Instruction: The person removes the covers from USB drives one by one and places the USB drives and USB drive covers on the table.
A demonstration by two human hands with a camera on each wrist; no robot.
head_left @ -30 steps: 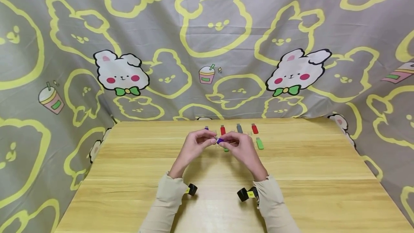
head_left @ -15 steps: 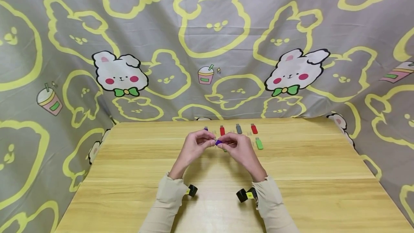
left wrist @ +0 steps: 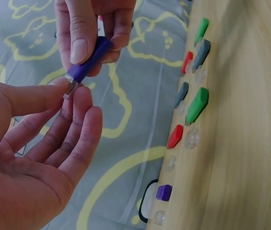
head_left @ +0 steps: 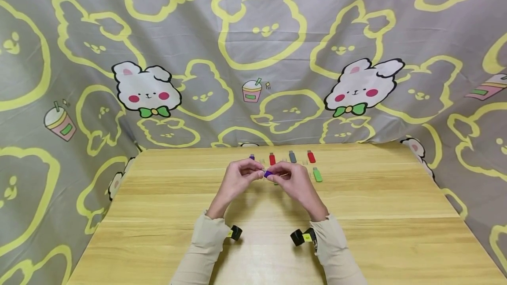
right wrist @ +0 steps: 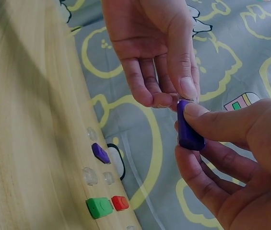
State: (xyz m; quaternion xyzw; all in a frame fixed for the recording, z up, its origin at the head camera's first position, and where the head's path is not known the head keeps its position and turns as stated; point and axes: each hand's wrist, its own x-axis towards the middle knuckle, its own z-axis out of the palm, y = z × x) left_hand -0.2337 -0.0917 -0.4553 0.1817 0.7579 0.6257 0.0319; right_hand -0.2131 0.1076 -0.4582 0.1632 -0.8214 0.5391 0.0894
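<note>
A purple USB flash drive (right wrist: 189, 127) is pinched between the thumb and fingers of my right hand (head_left: 292, 178), raised above the far part of the table. My left hand (head_left: 237, 179) pinches a small clear cap (left wrist: 71, 89) at the drive's connector end. In the left wrist view the cap sits around the connector, touching or nearly touching the purple body. The left fingertips partly cover the cap, and how far on it sits I cannot tell. The other left fingers (left wrist: 81, 143) are spread loosely below.
Behind the hands, flash drives lie in rows on the wooden table (head_left: 158, 206): purple (left wrist: 164, 192), red (head_left: 272, 159), grey (head_left: 292, 157), another red (head_left: 311, 157) and green (head_left: 317, 175). Clear caps (left wrist: 191, 138) lie beside them. A patterned curtain (head_left: 190, 135) hangs behind the table's far edge.
The purple flash drive and the clear cap have come closer together; the pale connector that showed between the hands a second ago is now mostly hidden. Both hands otherwise hold their place.
</note>
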